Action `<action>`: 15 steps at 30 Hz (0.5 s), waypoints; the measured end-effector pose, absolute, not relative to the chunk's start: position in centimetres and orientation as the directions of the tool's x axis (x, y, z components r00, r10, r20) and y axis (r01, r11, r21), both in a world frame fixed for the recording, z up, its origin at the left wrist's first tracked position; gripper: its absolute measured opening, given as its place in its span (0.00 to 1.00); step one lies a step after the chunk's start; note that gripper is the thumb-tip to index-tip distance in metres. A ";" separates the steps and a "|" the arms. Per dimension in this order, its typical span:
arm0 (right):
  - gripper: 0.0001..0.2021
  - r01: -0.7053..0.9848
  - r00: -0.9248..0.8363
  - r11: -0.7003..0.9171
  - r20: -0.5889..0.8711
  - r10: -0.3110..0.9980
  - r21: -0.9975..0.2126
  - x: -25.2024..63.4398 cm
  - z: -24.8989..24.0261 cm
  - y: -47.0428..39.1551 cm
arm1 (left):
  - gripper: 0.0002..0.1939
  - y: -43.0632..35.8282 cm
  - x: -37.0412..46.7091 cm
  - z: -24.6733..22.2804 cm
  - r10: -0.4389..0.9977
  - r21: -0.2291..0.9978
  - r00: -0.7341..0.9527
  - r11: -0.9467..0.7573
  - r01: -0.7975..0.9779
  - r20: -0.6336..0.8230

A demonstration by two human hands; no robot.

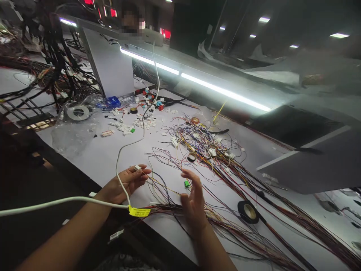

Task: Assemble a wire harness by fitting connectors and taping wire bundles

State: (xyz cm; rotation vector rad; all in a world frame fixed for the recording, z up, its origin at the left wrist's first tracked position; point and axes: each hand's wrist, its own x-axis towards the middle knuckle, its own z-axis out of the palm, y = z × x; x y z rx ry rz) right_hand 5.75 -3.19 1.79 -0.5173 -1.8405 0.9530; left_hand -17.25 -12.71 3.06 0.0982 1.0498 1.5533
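Observation:
Between the thumb and fingers of my left hand is a small white connector, with thin wires running from it to the right. My right hand is raised over the wire bundle, its thumb and fingers apart and nothing visible between them. A green connector shows just beside the right fingertips. The white cable passes in front of my left wrist and carries a yellow label. Below it, a white connector hangs near the table's front edge.
A tangle of wires with white connectors spreads across the middle right. Black tape lies at right. Loose connectors, a clear plastic bag and a tape roll are at back left. A lit tube spans the back; a person stands beyond.

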 end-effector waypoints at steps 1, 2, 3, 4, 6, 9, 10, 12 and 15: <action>0.25 -0.161 -0.339 0.548 0.568 0.750 -0.821 6.1 2.0 -2.8 | 0.09 -12.7 -17.3 3.1 0.827 0.649 -0.298 0.103 -0.754 -0.477; 0.25 -0.260 -0.256 0.481 0.540 0.802 -0.837 6.4 2.2 -2.4 | 0.09 -12.6 -17.3 3.1 0.826 0.647 -0.298 0.102 -0.756 -0.478; 0.24 -0.350 -0.197 0.407 0.491 0.849 -0.844 6.7 2.4 -1.9 | 0.09 -12.6 -17.3 3.1 0.827 0.643 -0.294 0.103 -0.759 -0.479; 0.24 -0.429 -0.164 0.330 0.431 0.887 -0.841 6.9 2.6 -1.4 | 0.10 -12.6 -17.3 3.0 0.833 0.640 -0.286 0.102 -0.762 -0.474; 0.22 -0.555 -0.149 0.167 0.295 0.944 -0.815 7.4 3.0 -0.5 | 0.10 -12.6 -17.4 2.7 0.853 0.631 -0.264 0.094 -0.770 -0.450; 0.22 -0.660 -0.135 -0.007 0.109 0.985 -0.751 8.1 3.4 0.4 | 0.11 -12.8 -17.5 2.3 0.885 0.622 -0.232 0.080 -0.779 -0.404; 0.22 -0.679 -0.127 -0.036 0.069 0.990 -0.733 8.3 3.4 0.6 | 0.11 -12.9 -17.6 2.2 0.890 0.623 -0.228 0.077 -0.779 -0.395; 0.22 -0.708 -0.116 -0.077 0.008 0.993 -0.702 8.8 3.1 1.0 | 0.11 -13.0 -17.6 2.1 0.889 0.628 -0.231 0.078 -0.774 -0.395; 0.25 -0.723 -0.185 -0.216 -0.118 0.976 -0.657 9.6 2.4 1.5 | 0.11 -13.0 -17.6 2.2 0.888 0.629 -0.229 0.082 -0.773 -0.398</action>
